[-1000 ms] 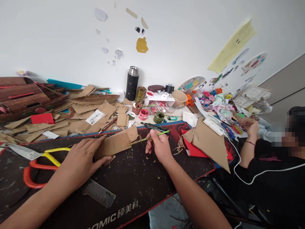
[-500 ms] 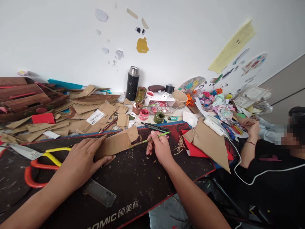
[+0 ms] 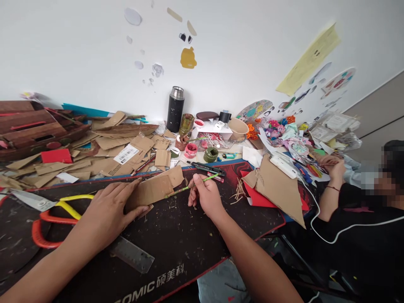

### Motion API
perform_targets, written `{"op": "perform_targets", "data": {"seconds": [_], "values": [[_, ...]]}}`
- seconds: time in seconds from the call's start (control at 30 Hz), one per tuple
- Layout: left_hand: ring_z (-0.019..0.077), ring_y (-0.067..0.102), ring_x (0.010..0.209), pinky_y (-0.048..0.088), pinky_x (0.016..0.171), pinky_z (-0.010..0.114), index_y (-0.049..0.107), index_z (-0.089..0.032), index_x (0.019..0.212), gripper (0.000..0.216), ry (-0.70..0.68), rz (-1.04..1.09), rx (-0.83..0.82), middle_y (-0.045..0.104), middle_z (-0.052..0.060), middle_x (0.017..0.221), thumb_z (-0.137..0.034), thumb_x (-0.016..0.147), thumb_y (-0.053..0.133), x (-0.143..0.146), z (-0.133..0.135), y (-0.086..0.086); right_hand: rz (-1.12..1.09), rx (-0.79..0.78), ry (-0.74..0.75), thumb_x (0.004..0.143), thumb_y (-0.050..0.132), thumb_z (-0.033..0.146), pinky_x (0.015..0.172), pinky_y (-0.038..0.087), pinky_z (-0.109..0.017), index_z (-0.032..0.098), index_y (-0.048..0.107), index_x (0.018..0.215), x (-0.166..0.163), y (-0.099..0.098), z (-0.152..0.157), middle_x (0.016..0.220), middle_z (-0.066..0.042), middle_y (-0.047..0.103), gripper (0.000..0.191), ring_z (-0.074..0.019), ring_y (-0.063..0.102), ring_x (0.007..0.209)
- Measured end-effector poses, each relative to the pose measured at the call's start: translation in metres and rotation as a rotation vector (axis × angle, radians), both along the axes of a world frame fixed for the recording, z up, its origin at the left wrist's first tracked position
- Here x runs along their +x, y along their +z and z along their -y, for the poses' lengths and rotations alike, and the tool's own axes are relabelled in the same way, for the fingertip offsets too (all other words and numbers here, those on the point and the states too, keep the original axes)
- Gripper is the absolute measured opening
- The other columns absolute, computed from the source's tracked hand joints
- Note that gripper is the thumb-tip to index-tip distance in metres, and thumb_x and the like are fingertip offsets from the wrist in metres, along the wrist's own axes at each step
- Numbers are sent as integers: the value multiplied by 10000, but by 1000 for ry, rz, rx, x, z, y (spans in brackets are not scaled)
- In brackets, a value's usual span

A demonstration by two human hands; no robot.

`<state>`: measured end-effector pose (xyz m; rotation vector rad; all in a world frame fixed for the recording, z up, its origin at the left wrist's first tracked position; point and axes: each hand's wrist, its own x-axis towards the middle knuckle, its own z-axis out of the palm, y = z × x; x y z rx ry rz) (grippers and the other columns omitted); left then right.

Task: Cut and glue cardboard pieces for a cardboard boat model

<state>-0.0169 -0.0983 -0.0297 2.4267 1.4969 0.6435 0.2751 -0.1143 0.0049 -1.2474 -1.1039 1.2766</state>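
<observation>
My left hand [image 3: 115, 206] grips a brown cardboard strip [image 3: 154, 187] at its left end, the thumb along the lower edge and the fingers over the top. That strip lies on the dark mat, its torn right end pointing away from the hand. Between the thumb and fingers of my right hand [image 3: 205, 194] is a slim green paintbrush [image 3: 180, 190], slanting down to the left. Its lower tip is at the strip's lower right edge; whether it touches cannot be told. Scissors [image 3: 50, 216] with yellow and orange handles and a clear ruler [image 3: 134, 254] lie around my left forearm.
Cardboard scraps [image 3: 126, 155] and a brown model boat [image 3: 31, 130] crowd the back left. Pink paint [image 3: 191, 150] and green paint [image 3: 211, 154] stand in open pots near a black flask [image 3: 175, 109]. Cardboard on red paper [image 3: 277, 189] lies right, beside another person [image 3: 362, 219].
My right hand has shifted slightly left with the paintbrush, and the brush's tip has slid left along the strip's lower edge. My left hand and the cardboard strip stay put.
</observation>
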Motion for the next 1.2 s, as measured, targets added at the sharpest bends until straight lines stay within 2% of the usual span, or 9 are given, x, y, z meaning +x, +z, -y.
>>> {"op": "perform_targets", "data": {"seconds": [0.2, 0.47, 0.73, 1.0, 1.2], "values": [[459, 658, 1277, 505, 1087, 611, 597, -222, 1538, 886, 2, 15, 13, 751, 205, 1338, -847, 921, 480, 1, 1, 1, -3, 12, -93, 905, 656, 777, 338, 371, -181, 209, 587, 788, 17, -4, 0, 463, 76, 511, 584, -133, 594, 357], [456, 664, 1271, 503, 1091, 615, 565, -221, 1562, 887, -6, -1, 36, 757, 205, 1323, -839, 936, 460, -1, 0, -1, -24, 2, -11, 914, 637, 777, 344, 374, -186, 213, 585, 800, -5, -1, 1, 464, 77, 511, 578, -137, 599, 363], [464, 661, 1268, 507, 1083, 625, 581, -195, 1546, 905, -13, -2, 39, 747, 216, 1346, -851, 937, 447, 0, 0, -3, -5, 4, -93, 910, 653, 768, 342, 372, -187, 211, 585, 791, 13, -4, 1, 464, 77, 506, 574, -134, 588, 358], [449, 664, 1272, 506, 1083, 611, 568, -236, 1553, 881, -6, -14, 34, 750, 194, 1344, -852, 935, 448, -1, 0, -3, -41, 0, 16, 910, 638, 784, 339, 375, -190, 215, 582, 798, -12, -1, -1, 468, 75, 518, 582, -138, 596, 360], [459, 653, 1276, 493, 1097, 622, 584, -215, 1539, 890, -6, -17, 29, 741, 209, 1355, -853, 934, 444, 0, 0, -3, -12, -7, 7, 905, 640, 789, 345, 377, -187, 217, 580, 799, -8, 0, -1, 466, 77, 514, 585, -137, 599, 364]]}}
